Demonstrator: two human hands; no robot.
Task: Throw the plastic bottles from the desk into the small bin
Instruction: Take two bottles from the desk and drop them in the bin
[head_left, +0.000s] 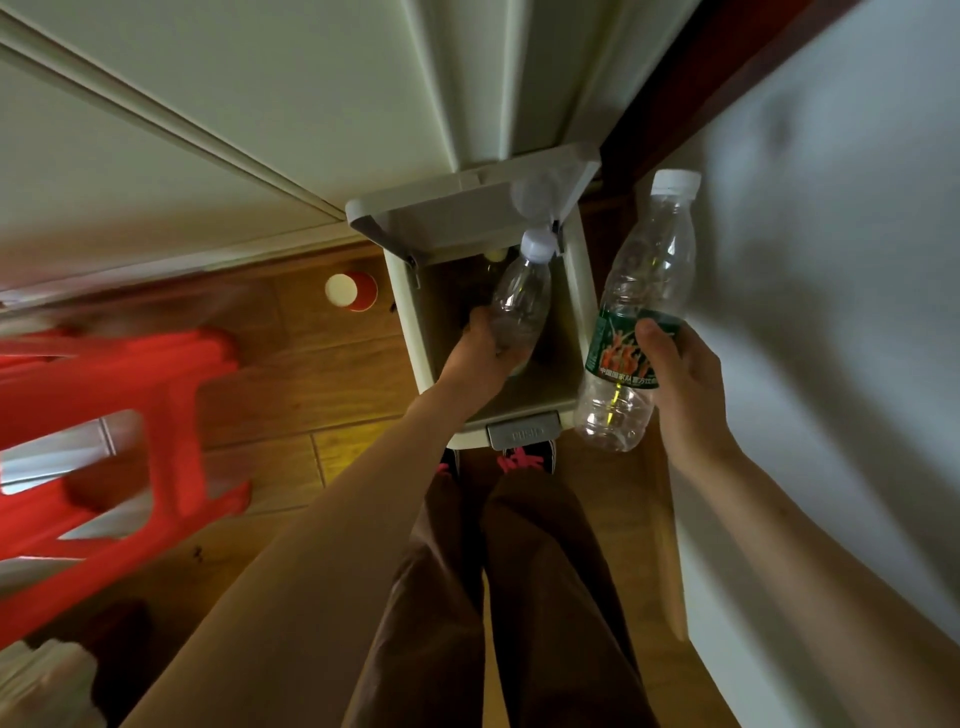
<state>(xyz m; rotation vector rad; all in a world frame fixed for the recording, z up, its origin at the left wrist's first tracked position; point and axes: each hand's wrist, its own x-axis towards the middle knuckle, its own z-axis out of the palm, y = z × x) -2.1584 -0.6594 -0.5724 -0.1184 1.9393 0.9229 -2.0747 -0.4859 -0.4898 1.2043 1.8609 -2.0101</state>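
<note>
While I look straight down past brown trouser legs, my left hand sits in the middle of the frame, inside the mouth of the small cream plastic bin, fingers curled tight around the base of a clear, label-free plastic bottle. That bottle tilts up and to the right, its white cap close to the bin's right wall and just below the raised cream lid, which stands open against the pale cabinet at the top of the frame. Inside the bin, left of the bottle, dark open space remains.

My right hand is right of centre, outside the bin's right rim, thumb and fingers wrapped around a second clear plastic bottle with a green label. It stands nearly upright, white cap toward the top, its base hanging near the bin's lower right corner. Just right of it runs the white desk edge, leaving a narrow lane between desk and bin.

A grey foot pedal projects from the bin's near edge, with the toe of a dark shoe with pink laces touching it. On the wooden floor left of the bin lies a red paper cup, near but apart; a blurred red plastic stool fills the left of the frame.
</note>
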